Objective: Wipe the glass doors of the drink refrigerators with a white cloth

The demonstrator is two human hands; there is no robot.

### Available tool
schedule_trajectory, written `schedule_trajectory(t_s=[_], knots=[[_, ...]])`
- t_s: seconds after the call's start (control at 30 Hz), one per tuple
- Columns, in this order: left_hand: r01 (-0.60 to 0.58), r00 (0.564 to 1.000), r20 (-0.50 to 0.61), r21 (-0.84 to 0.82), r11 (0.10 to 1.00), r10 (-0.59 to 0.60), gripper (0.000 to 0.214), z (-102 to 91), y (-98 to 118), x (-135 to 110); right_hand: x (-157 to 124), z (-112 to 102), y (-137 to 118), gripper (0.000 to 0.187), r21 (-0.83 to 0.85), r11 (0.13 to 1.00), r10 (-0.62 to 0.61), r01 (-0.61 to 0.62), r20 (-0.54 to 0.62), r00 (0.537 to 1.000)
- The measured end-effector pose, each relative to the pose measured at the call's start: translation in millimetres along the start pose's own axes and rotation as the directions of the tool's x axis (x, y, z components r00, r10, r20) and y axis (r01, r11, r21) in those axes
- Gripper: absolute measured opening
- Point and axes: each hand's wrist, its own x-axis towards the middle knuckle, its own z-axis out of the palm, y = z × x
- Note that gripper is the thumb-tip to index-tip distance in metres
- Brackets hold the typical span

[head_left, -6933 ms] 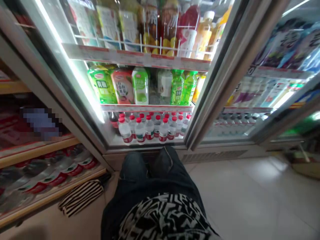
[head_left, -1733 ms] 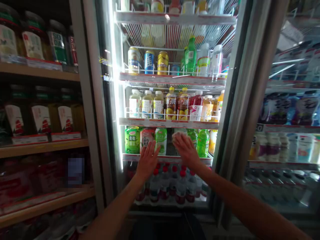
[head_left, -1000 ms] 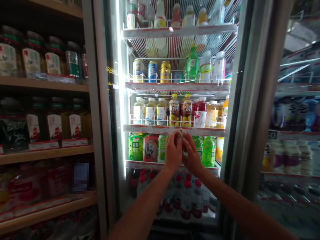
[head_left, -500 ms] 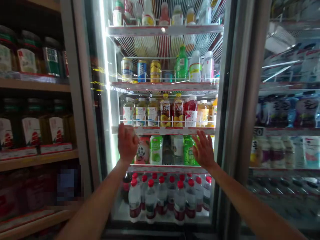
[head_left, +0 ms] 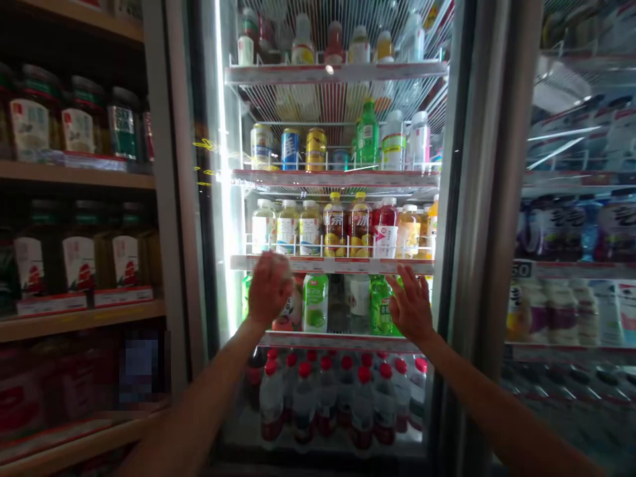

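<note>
I stand before a lit drinks cooler [head_left: 464,199] with a glass front. My left hand [head_left: 268,291] is raised at the middle shelf rail [head_left: 348,265], fingers curled round a small pale wad [head_left: 282,266], blurred, maybe a cloth. It covers a pink-labelled bottle [head_left: 293,311] next to a green and white bottle [head_left: 315,301]. Over green bottles [head_left: 381,306] near the right door frame is my right hand [head_left: 410,305], open with fingers spread and holding nothing. Whether the hands touch the glass I cannot tell.
Rows of red-capped water bottles [head_left: 328,397] fill the cooler's bottom shelf, with cans [head_left: 291,149] and juice bottles [head_left: 358,225] above. Wooden shelves [head_left: 74,319] of jars stand at the left. A second cooler [head_left: 571,265] adjoins on the right.
The hands met in front of the middle shelf, and the pale wad passed from the right hand to the left. They then parted, left hand going left. The view rose from floor level.
</note>
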Motion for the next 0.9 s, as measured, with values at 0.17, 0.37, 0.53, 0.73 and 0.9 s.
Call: schedule_trajectory(t_s=[0.17, 0.37, 0.53, 0.73, 0.9], knots=[[0.359, 0.930, -0.118, 0.094, 0.929, -0.347, 0.050, -4.7, -4, -19, 0, 0, -3, 0.051, -0.008, 1.000, 0.015, -0.015, -0.004, 1.000], [-0.296, 0.898, 0.285, -0.174, 0.939, 0.336, 0.048, 4.5, 50, -33, -1, 0, -2, 0.051, -0.022, 1.000, 0.018, -0.018, 0.004, 1.000], [0.252, 0.963, 0.078, 0.070, 0.965, -0.257, 0.050, -18.0, -15, -49, -1, 1, -2, 0.051, -0.026, 0.999, 0.024, -0.024, -0.004, 1.000], [0.129, 0.985, 0.113, 0.000, 0.992, -0.129, 0.052, 7.4, 43, -37, 0, 0, -4, 0.051, -0.026, 0.999, 0.026, -0.026, -0.003, 1.000], [-0.244, 0.927, 0.255, -0.146, 0.959, 0.275, 0.046, 19.1, 84, -38, -1, 0, -2, 0.051, -0.036, 0.999, 0.019, -0.019, -0.005, 1.000]])
